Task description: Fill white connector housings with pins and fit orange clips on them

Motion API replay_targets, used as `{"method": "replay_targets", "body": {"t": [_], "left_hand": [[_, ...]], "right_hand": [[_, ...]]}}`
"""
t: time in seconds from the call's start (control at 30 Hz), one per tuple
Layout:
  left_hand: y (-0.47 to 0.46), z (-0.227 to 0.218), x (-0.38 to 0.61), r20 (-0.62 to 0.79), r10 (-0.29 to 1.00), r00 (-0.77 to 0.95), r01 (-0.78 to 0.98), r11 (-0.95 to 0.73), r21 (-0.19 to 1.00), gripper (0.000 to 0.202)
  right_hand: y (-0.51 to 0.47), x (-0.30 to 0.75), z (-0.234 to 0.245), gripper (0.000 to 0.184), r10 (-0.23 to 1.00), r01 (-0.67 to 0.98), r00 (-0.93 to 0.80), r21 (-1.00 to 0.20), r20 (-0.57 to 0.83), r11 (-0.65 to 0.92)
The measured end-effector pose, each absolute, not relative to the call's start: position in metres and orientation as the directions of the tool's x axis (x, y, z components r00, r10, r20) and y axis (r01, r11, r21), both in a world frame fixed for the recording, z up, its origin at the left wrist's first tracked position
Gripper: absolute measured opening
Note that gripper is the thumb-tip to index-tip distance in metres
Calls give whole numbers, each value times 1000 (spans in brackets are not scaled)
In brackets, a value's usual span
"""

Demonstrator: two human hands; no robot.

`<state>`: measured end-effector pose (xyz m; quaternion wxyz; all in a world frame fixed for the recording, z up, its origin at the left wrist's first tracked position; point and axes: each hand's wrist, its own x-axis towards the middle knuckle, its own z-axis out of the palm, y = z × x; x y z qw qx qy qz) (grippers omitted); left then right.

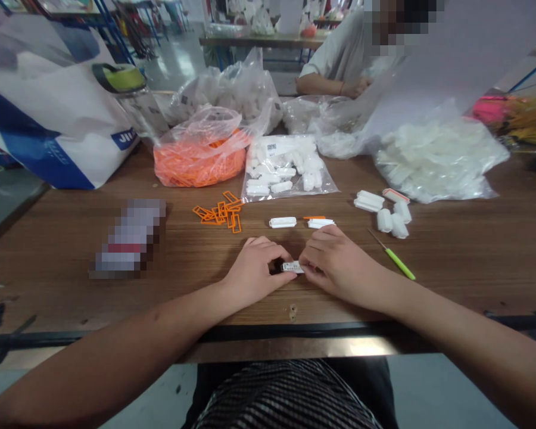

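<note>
So my left hand [254, 271] and right hand [335, 262] are both pinching the same small white plastic piece [292, 267], low over the bench [464, 262] near its front edge. Just past them lie two more white pieces [283, 222], loose orange clips [221, 214], then the bag of orange clips [201, 156].

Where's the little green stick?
In the head view, the green stick lies on the wooden table, right of the right hand holding a small white piece, near the loose white pieces.
</note>
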<state>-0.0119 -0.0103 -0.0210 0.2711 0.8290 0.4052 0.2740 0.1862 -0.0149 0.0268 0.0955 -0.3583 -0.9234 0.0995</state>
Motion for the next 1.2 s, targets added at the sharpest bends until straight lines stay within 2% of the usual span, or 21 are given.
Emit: {"method": "replay_targets", "body": {"t": [0.1,0.3,0.4,0.53,0.7,0.77,0.97,1.03,1.1,1.2], "left_hand": [[-10,-21,-11,234,817,528,524,-530,667,16],[-10,-20,-10,235,816,528,535,-534,654,17],[-10,-21,-11,241,817,524,535,-536,653,16],[-10,-21,-12,233,829,509,531,-515,673,15],[-10,-20,-11,229,832,506,514,-504,694,14],[-10,-20,-11,229,828,511,510,-507,695,14],[-11,-18,-10,235,836,496,508,-499,702,12],[-11,-17,-10,229,839,493,517,-495,699,10],[-11,-17,-11,222,839,497,521,-493,697,9],[-9,-17,-12,217,833,509,519,-498,695,11]], "right_hand": [[-14,185,28,23,686,651,-721,-246,98,718],[-14,182,32,23,597,593,-800,-72,57,802],[-14,183,30,21,544,542,-834,-39,92,839],[-16,190,27,25,525,516,-842,-97,127,851],[-21,203,23,26,609,555,-762,-263,220,790],[-23,206,22,23,627,569,-737,-271,251,777],[-28,197,17,23,582,583,-768,-85,268,808],[-29,195,18,23,579,584,-778,-60,244,810],[-27,199,21,23,606,593,-759,-129,238,794],[-17,222,23,20,740,646,-611,-364,281,671]]}}
